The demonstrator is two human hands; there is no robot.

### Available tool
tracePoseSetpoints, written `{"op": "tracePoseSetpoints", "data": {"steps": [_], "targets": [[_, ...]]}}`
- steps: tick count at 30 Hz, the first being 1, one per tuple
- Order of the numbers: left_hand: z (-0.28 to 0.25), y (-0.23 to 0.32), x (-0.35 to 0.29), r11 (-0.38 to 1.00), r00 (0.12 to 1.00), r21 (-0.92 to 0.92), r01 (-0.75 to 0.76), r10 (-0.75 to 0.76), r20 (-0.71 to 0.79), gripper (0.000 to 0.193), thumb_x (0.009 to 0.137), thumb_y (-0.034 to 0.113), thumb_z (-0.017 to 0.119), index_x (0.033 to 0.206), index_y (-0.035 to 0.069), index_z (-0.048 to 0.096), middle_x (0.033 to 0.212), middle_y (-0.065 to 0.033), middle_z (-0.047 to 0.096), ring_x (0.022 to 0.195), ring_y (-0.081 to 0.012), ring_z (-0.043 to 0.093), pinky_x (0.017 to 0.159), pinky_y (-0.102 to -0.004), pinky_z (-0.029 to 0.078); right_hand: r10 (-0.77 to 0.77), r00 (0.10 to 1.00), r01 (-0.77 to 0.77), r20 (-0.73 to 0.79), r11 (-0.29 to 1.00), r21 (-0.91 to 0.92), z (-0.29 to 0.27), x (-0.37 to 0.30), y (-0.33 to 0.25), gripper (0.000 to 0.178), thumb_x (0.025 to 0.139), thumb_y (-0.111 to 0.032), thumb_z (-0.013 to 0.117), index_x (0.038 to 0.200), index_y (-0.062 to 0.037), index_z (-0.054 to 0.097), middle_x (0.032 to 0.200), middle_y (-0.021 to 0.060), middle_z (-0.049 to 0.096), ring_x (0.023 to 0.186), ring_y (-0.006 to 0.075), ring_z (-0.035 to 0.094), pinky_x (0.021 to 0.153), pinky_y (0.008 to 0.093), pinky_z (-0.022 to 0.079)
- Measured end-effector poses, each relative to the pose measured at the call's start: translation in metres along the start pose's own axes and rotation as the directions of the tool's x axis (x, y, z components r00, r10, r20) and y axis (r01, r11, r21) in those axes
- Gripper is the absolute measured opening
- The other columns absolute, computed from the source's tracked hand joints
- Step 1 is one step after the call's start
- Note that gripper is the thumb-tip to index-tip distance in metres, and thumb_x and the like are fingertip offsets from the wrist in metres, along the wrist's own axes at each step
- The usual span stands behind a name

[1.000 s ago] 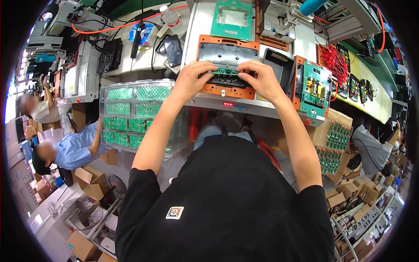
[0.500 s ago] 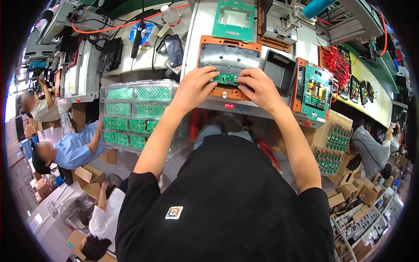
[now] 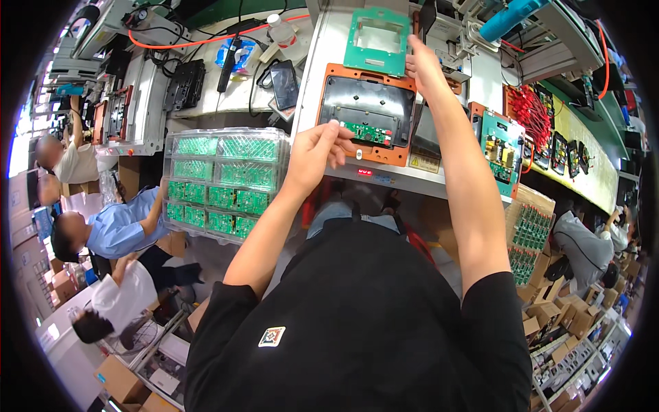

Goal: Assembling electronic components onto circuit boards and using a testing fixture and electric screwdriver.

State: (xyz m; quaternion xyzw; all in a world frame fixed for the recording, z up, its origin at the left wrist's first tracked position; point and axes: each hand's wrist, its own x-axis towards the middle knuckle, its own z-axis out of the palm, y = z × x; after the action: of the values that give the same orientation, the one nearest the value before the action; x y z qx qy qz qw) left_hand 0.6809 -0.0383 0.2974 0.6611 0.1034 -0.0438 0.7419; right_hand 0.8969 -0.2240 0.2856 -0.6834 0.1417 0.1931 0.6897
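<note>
In front of me an orange-rimmed fixture (image 3: 331, 69) holds a dark plastic housing (image 3: 371, 96). A narrow green circuit board (image 3: 368, 132) lies along the housing's near side. My left hand (image 3: 317, 152) hovers at the board's left end, its fingers loosely bent and apart, with nothing visible in them. My right hand (image 3: 423, 67) reaches past the fixture to the right edge of a green frame plate (image 3: 374, 62). Its fingers are apart beside that edge; whether they touch it is hard to see. The plate has a large rectangular opening and lies behind the fixture.
Clear trays of green boards (image 3: 220, 182) stand at the left. On the bench are a phone (image 3: 283, 84) and a bottle (image 3: 280, 31). To the right sit a second orange-and-green fixture (image 3: 498, 137) and red leads (image 3: 532, 113). Other people work at the left and right.
Both hands have come off the circuit board, which stays in the housing. My right hand has moved forward to the green frame plate; my left has drawn back slightly.
</note>
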Motion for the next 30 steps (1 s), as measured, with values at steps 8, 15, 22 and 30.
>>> {"op": "tracePoseSetpoints", "data": {"steps": [8, 15, 22, 30], "targets": [[-0.007, -0.018, -0.009, 0.907, 0.935, -0.230, 0.353, -0.338, 0.104, 0.045, 0.099, 0.040, 0.052, 0.084, -0.001, 0.064, 0.061, -0.0056, 0.060, 0.041, -0.0090, 0.049, 0.037, -0.0222, 0.034, -0.440, 0.869, 0.487, 0.228, 0.842, -0.233, -0.032, -0.116, 0.042, 0.029, 0.098, -0.021, 0.052, 0.104, 0.0015, 0.068, 0.098, 0.0080, 0.070, 0.094, 0.0146, 0.063, 0.091, 0.0295, 0.045], [0.002, -0.030, -0.004, 0.847, 0.954, 0.442, 0.295, -0.240, -0.178, 0.050, 0.094, 0.037, 0.061, 0.064, -0.003, 0.064, 0.049, -0.0074, 0.057, 0.036, -0.0117, 0.051, 0.037, -0.0265, 0.039, -0.512, 0.427, 0.899, 0.746, 0.148, -0.413, -0.008, -0.142, 0.069, 0.022, 0.082, -0.006, 0.066, 0.104, -0.0049, 0.065, 0.090, 0.0111, 0.064, 0.083, 0.0291, 0.062, 0.070, 0.0370, 0.052], [0.027, -0.064, 0.020, 0.875, 0.993, 0.484, -0.001, 0.059, -0.106, 0.043, 0.091, 0.037, 0.063, 0.071, 0.000, 0.070, 0.055, -0.0098, 0.063, 0.048, -0.0202, 0.062, 0.054, -0.0348, 0.049, -0.448, 0.535, 0.805, 0.716, 0.015, -0.593, -0.030, -0.127, 0.070, 0.013, 0.083, -0.010, 0.065, 0.092, -0.0042, 0.058, 0.085, 0.0143, 0.058, 0.081, 0.0344, 0.059, 0.070, 0.0439, 0.049], [-0.086, -0.066, -0.035, 0.845, 0.900, 0.518, 0.133, 0.115, -0.420, 0.023, 0.092, 0.018, 0.059, 0.088, -0.002, 0.069, 0.075, -0.0094, 0.069, 0.068, -0.0135, 0.063, 0.064, -0.0305, 0.049, -0.344, 0.491, 0.860, 0.800, 0.043, -0.509, -0.033, -0.122, 0.063, 0.015, 0.084, -0.007, 0.066, 0.096, -0.0033, 0.057, 0.088, 0.0159, 0.058, 0.085, 0.0357, 0.058, 0.072, 0.0424, 0.048]]}}
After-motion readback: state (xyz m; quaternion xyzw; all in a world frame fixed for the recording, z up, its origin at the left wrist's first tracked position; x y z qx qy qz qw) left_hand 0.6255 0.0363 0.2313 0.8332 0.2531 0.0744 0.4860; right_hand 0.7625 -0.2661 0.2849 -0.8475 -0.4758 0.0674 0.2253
